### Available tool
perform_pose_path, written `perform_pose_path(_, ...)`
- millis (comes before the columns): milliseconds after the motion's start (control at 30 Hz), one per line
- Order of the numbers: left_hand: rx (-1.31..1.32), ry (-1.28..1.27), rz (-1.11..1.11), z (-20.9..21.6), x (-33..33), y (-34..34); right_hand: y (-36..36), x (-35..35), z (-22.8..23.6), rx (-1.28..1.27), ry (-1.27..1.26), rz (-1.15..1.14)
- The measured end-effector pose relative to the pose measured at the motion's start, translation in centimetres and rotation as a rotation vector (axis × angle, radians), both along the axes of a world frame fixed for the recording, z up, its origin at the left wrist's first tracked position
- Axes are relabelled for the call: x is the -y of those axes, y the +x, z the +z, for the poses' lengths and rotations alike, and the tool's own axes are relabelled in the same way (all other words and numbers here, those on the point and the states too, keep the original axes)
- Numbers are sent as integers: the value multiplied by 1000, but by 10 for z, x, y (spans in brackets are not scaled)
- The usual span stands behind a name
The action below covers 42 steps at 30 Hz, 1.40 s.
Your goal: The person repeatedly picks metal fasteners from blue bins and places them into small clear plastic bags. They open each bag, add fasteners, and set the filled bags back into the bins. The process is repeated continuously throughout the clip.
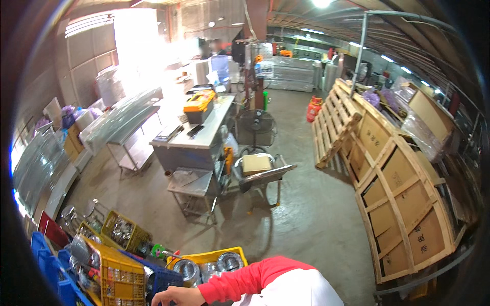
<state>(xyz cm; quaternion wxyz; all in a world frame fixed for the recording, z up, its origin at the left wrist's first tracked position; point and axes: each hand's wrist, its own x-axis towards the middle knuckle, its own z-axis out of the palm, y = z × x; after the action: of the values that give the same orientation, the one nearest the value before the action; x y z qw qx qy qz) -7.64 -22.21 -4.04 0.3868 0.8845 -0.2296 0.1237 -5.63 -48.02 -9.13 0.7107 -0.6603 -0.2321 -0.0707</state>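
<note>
My right hand (178, 296), in a red sleeve, reaches left along the lower edge of the head view. Its fingers bend downward and are cut off by that edge, so I cannot see what they hold, if anything. Closest to it is a dark blue crate (171, 277). Just beyond the forearm stands a yellow crate (219, 252) holding round, shiny metal parts (187, 270). Left of the hand, a yellow basket (122, 280) with slotted walls is tilted among other bins. My left hand is out of view.
Blue bins (46, 255) and another yellow crate (109, 222) of metal parts crowd the lower left. Ahead stand a workbench (214, 115) with a toolbox (200, 104), a cart with a cardboard box (256, 164), and a fan (255, 125). Wooden crating (398, 209) lines the right.
</note>
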Motion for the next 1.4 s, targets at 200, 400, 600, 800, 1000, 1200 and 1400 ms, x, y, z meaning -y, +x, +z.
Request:
perform_pose_path(200,-501,71,150,-55,32,33,-34,17,-62,-201,192,-248)
perform_pose_path(400,-575,124,-9,-1,61,-4,-51,5,-72,-156,386,-254)
perform_pose_path(600,-91,77,-439,5,114,-24,-69,24,-48,176,-176,-423)
perform_pose_path(800,-84,-33,-426,-24,128,-16,-70,49,-50,207,-86,-286)
perform_pose_path(1000,-37,116,-477,-16,133,-25,-89,52,-47,160,-167,-314)
perform_pose_path(1200,-310,35,-366,-16,124,-41,-99,61,-37,131,-133,-244)
perform_pose_path(1400,-153,-24,-277,-21,125,-50,-100,63,-45,77,16,-141)
